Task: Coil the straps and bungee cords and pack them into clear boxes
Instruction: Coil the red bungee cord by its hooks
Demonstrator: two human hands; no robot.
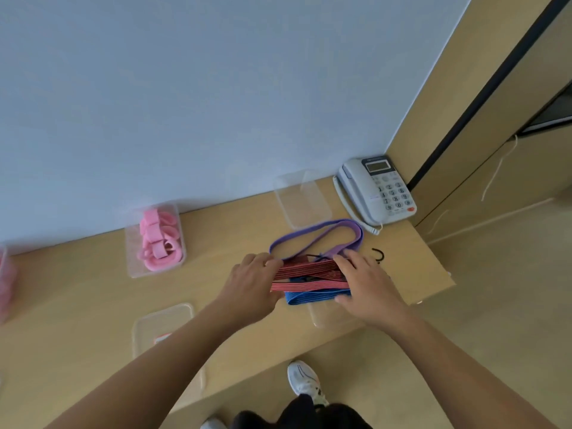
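In front of the telephone point(377, 190), toward the desk's near edge, both arms reach forward. The left hand point(247, 283) curls its fingers round one end of the folded red bungee cord point(309, 274). The right hand point(368, 286) clamps the other end, fingers on top and thumb beneath. A blue band point(312, 297) lies under the cord, over a clear box point(325, 318). A purple band point(315, 239) loops between cord and telephone. Just left of the telephone stands an empty clear box point(288, 212); far left of it, another box point(131, 267) holds coiled pink straps point(158, 239).
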